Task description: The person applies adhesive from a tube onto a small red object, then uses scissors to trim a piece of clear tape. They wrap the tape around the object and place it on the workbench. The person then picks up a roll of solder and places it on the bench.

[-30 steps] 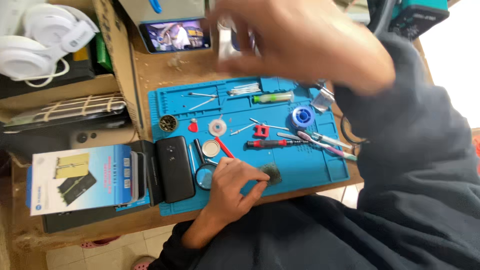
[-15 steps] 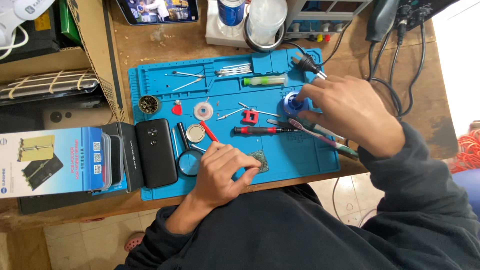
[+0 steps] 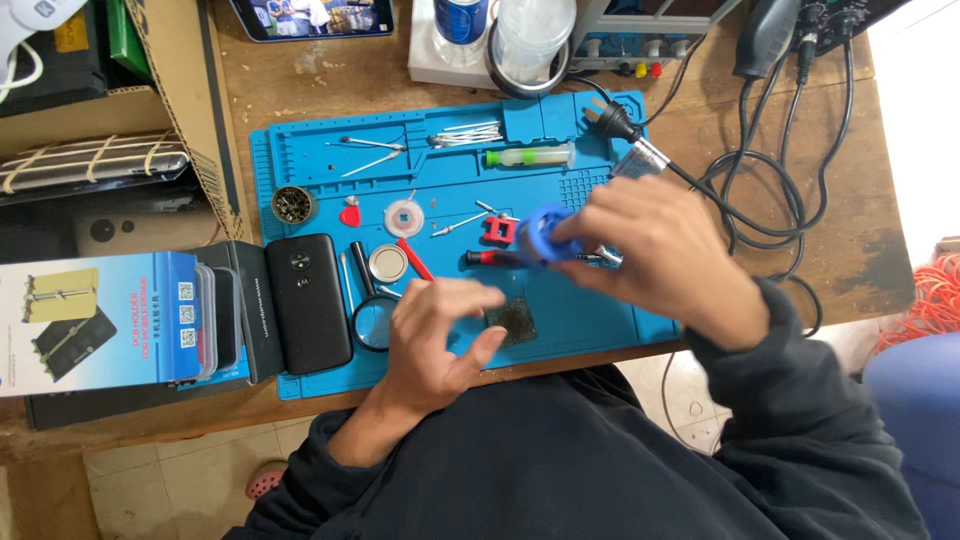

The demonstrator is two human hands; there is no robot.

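Holding: right hand (image 3: 655,262) closed around a blue round tool (image 3: 540,235), lifted just above the mat, likely for a closer look; exact kind of tool too blurred to tell.
Left hand (image 3: 440,335): loosely curled, holds nothing, fingers spread over the mat; thumb touching or just beside a small dark square board (image 3: 517,320), which looks like steadying it.
Board position: flat at the mat's near edge, between both hands, in easy reach.
Mat: blue work mat (image 3: 300,385) on the wooden table (image 3: 820,250); small parts sit on it so they don't roll off.
Near left hand: magnifying glass (image 3: 372,318), round silver tin (image 3: 388,264), red-handled screwdriver (image 3: 495,258) partly under the blue tool.
Further out: black phone (image 3: 307,300) at the mat's left edge, face down; tweezers (image 3: 368,152) and a pale green tube (image 3: 530,157) parked in the top tray slots.
Cable: black power cord (image 3: 760,190) trails right from under the right hand, plug (image 3: 615,118) lying loose on the mat.
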